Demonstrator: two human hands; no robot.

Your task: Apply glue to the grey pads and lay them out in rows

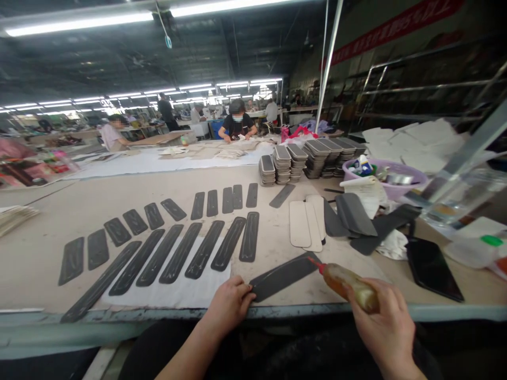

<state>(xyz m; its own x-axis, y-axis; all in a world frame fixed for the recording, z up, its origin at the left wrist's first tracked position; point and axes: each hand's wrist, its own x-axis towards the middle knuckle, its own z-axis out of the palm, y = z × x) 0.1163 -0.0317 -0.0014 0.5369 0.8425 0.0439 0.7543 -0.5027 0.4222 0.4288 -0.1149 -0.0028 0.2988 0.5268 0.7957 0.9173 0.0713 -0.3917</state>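
Note:
My right hand (386, 319) is wrapped round a squeeze bottle (344, 282) of amber liquid, which looks like glue. Its red nozzle tip meets the far right end of a dark grey strip (283, 277) lying aslant near the table's front edge. At the strip's left end, my left hand (232, 298) has its fingers closed on the edge. To the left lie several dark strips (172, 256) with shiny streaks on them, some on a white sheet (206, 293). Behind those is a row of shorter dark pieces (134, 221).
Beige rounded panels (299, 224) and loose dark pieces (352, 216) lie right of centre, before stacked panels (282, 163). A purple basket (414, 182) holds odds and ends. A black phone (433, 269) lies at right, near a metal post (467, 137). A co-worker (237, 124) works across the table.

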